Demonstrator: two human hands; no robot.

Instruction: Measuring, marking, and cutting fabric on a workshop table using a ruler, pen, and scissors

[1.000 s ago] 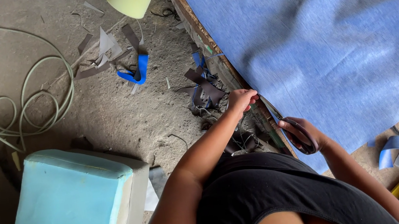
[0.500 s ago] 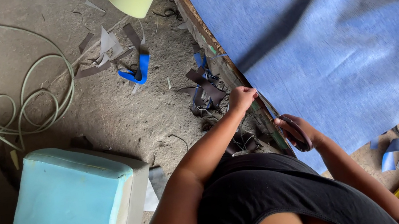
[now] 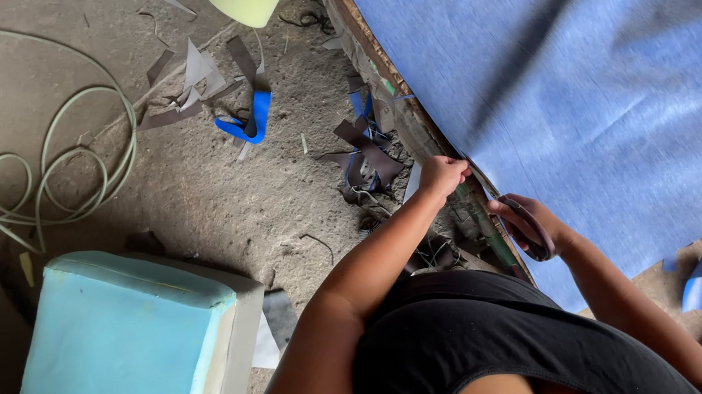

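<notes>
Fingers [image 3: 451, 169] of the left hand [image 3: 441, 177] pinch the edge of the blue fabric [image 3: 613, 58] where it meets the wooden frame edge [image 3: 365, 52]. Right hand [image 3: 529, 224] is curled shut around scissors [image 3: 521, 218], blades pointing along that same edge. Fabric covers the tabletop at right. On the dusty floor lie a pale-blue foam block [image 3: 112, 360], a coiled hose [image 3: 35, 183] and fabric scraps [image 3: 248, 119].

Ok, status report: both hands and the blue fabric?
Left hand pinching blue fabric edge. Right hand gripping scissors, blades at the edge. Nothing blocking.
</notes>
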